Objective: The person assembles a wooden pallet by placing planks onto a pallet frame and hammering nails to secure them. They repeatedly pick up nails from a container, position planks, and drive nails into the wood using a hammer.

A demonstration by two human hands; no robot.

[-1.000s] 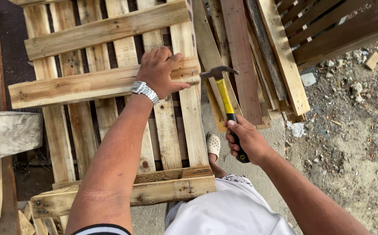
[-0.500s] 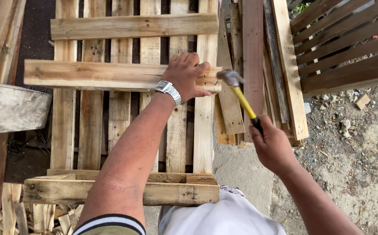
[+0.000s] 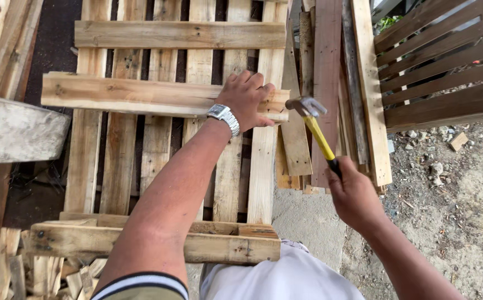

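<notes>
A wooden pallet point(image 3: 113, 166) leans upright in front of me, with pale slats and cross boards. My left hand point(image 3: 247, 100), with a silver wristwatch point(image 3: 224, 118) on the wrist, presses flat on the right end of the middle cross board point(image 3: 141, 94). My right hand point(image 3: 352, 194) grips the black end of a yellow-handled claw hammer point(image 3: 319, 136). The hammer's steel head sits just beside the right end of that cross board, close to my left fingers.
Loose planks point(image 3: 330, 89) lean to the right of the pallet. A dark brown slatted panel point(image 3: 447, 66) stands at the upper right. Gravelly ground point(image 3: 458, 211) lies right. A grey weathered beam point(image 3: 13, 133) juts in from the left; wood scraps point(image 3: 30, 272) lie at lower left.
The hammer head has moved up and left, from below the cross board to beside its right end. My left hand stays on the board. The view has shifted.
</notes>
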